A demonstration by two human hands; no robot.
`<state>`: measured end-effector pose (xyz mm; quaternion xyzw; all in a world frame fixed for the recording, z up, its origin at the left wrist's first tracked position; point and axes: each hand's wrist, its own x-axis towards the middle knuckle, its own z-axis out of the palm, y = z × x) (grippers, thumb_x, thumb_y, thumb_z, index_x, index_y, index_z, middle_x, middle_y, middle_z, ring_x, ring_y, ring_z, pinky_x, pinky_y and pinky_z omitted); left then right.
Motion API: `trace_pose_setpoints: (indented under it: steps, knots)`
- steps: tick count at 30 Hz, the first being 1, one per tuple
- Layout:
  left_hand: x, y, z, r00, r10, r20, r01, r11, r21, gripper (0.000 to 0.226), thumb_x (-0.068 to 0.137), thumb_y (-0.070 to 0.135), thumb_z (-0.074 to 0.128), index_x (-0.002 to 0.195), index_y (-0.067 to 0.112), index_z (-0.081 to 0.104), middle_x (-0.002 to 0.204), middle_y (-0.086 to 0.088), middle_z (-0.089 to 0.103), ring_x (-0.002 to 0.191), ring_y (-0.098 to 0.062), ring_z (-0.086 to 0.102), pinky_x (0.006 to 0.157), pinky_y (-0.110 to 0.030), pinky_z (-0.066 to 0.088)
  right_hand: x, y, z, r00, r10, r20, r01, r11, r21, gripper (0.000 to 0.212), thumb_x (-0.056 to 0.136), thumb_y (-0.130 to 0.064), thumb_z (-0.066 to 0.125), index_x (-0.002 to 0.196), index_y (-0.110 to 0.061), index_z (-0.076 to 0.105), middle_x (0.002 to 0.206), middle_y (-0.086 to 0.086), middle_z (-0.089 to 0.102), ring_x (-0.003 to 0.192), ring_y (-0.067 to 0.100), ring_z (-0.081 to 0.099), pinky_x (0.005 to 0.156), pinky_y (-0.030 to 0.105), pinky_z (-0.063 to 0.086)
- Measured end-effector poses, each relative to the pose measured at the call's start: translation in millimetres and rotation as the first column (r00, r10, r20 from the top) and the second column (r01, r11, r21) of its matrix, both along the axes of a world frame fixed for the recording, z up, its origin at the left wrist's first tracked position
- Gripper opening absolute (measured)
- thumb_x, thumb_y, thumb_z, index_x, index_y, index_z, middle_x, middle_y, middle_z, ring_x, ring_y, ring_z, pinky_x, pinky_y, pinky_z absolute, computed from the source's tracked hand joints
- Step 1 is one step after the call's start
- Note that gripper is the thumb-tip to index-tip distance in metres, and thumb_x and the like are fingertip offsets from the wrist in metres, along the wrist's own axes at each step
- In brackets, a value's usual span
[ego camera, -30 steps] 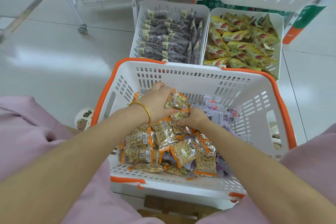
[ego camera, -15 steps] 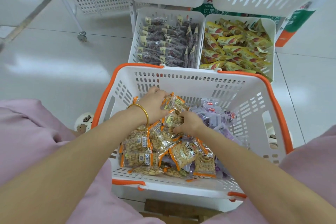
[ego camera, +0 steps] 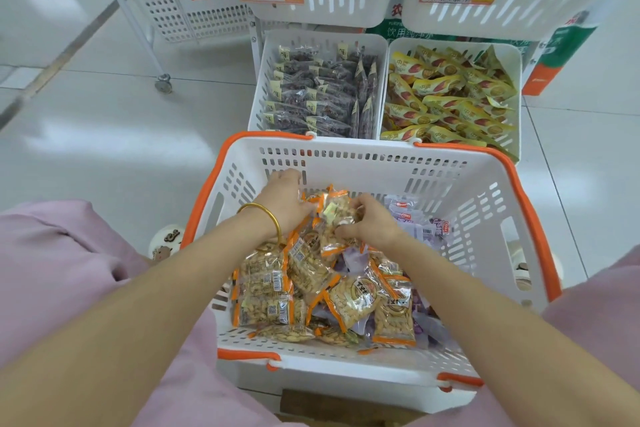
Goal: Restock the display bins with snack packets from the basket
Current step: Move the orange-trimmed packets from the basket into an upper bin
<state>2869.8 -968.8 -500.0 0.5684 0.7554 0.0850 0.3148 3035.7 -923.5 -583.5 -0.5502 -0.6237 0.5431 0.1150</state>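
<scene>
step: nut packets [ego camera: 334, 215] being gathered in basket [ego camera: 381, 168] | left hand [ego camera: 284, 199], right hand [ego camera: 372, 224] grips curled round them | next: lift to a bin judged needed

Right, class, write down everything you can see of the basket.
The basket is a rectangular white plastic tub with slotted walls and orange handles folded along its rim. It sits upright between the person's pink-clad legs, just before two filled bins. Inside lie orange-edged nut packets at left and purple packets at right. The left hand and right hand reach in and grip nut packets.
</scene>
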Motion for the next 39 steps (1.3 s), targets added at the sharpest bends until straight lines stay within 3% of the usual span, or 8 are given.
trace_pose_setpoints:
  steps: [4, 7, 11, 15, 21, 24, 29, 39]
  knots:
    - [7.0, 1.1, 17.7, 0.771, 0.365, 0.522, -0.354, 0.927, -0.126, 0.017, 0.098, 0.022, 0.043, 0.085, 0.012, 0.049, 0.09, -0.01, 0.045, 0.082, -0.023, 0.047, 0.07, -0.032, 0.044, 10.3, 14.4, 51.5, 0.935, -0.157, -0.318, 0.088, 0.972, -0.22, 0.05, 0.062, -0.011, 0.084, 0.099, -0.016, 0.05, 0.11, 0.02, 0.059, 0.09, 0.029, 0.057, 0.075, 0.041, 0.043]
    - [20.2, 1.9, 36.2, 0.427, 0.443, 0.788, -0.346, 0.885, -0.31, 0.027, 0.098, 0.029, 0.046, 0.105, 0.006, 0.059, 0.098, -0.014, 0.066, 0.086, -0.027, 0.064, 0.076, -0.041, 0.057, 10.7, 16.8, 87.2, 0.867, -0.162, -0.47, 0.032, 0.961, -0.274, 0.042, 0.077, 0.003, 0.072, 0.099, -0.016, 0.042, 0.092, 0.012, 0.064, 0.077, 0.025, 0.061, 0.072, 0.041, 0.048]
    - [24.3, 10.8, 61.1, 0.272, 0.387, 0.881, -0.371, 0.887, -0.276, 0.02, 0.097, 0.006, 0.044, 0.111, 0.005, 0.057, 0.101, -0.017, 0.067, 0.082, -0.028, 0.068, 0.069, -0.051, 0.057, 9.3, 16.9, 127.6, 0.936, -0.033, -0.351, 0.029, 0.999, -0.016, 0.035, 0.085, -0.02, 0.069, 0.102, -0.025, 0.039, 0.103, 0.009, 0.055, 0.082, 0.022, 0.058, 0.063, 0.038, 0.049]
    - [22.0, 24.5, 82.4, 0.266, 0.337, 0.903, -0.398, 0.892, -0.215, 0.017, 0.098, 0.007, 0.043, 0.107, 0.007, 0.058, 0.087, -0.013, 0.068, 0.068, -0.024, 0.068, 0.058, -0.041, 0.059, 10.1, 23.7, 158.5, 0.993, 0.095, 0.076, -0.121, 0.825, 0.552, 0.036, 0.089, -0.037, 0.06, 0.119, -0.02, 0.049, 0.118, 0.004, 0.049, 0.106, 0.018, 0.049, 0.087, 0.029, 0.042]
    - [12.2, 34.7, 94.4, 0.292, 0.225, 0.929, -0.301, 0.944, -0.134, 0.021, 0.096, 0.006, 0.046, 0.111, 0.013, 0.058, 0.095, -0.012, 0.069, 0.072, -0.024, 0.069, 0.06, -0.041, 0.06, 11.3, 20.8, 169.2, 0.912, 0.132, 0.388, -0.384, 0.608, 0.695, 0.062, 0.082, -0.047, 0.065, 0.13, -0.016, 0.043, 0.119, 0.002, 0.051, 0.106, 0.019, 0.05, 0.085, 0.032, 0.043]
    - [7.9, 40.0, 92.8, 0.241, 0.243, 0.94, -0.314, 0.936, -0.161, 0.021, 0.098, 0.005, 0.042, 0.109, 0.013, 0.058, 0.097, -0.011, 0.067, 0.073, -0.023, 0.067, 0.062, -0.041, 0.059, 12.3, 32.9, 173.5, 0.966, 0.168, 0.197, -0.257, 0.72, 0.644, 0.044, 0.083, -0.032, 0.069, 0.122, -0.02, 0.051, 0.115, 0.0, 0.055, 0.098, 0.017, 0.056, 0.081, 0.03, 0.049]
    - [-0.9, 46.7, 96.4, 0.251, 0.263, 0.932, -0.379, 0.912, -0.156, 0.026, 0.098, 0.004, 0.04, 0.122, 0.006, 0.049, 0.107, -0.012, 0.06, 0.089, -0.025, 0.058, 0.082, -0.043, 0.052, 16.4, 54.8, 186.8, 0.886, -0.055, -0.461, 0.033, 0.998, -0.055, 0.027, 0.093, -0.017, 0.055, 0.119, -0.025, 0.055, 0.116, 0.012, 0.061, 0.09, 0.03, 0.065, 0.065, 0.035, 0.057]
    - [-4.1, 46.9, 96.1, 0.373, 0.249, 0.894, -0.381, 0.92, -0.097, 0.029, 0.095, 0.001, 0.046, 0.124, 0.004, 0.05, 0.127, -0.021, 0.056, 0.114, -0.037, 0.056, 0.096, -0.055, 0.045, 6.6, 59.8, 175.6, 0.867, -0.169, -0.468, 0.074, 0.974, -0.215, 0.035, 0.09, -0.026, 0.06, 0.121, -0.012, 0.055, 0.101, 0.007, 0.065, 0.078, 0.017, 0.065, 0.06, 0.031, 0.057]
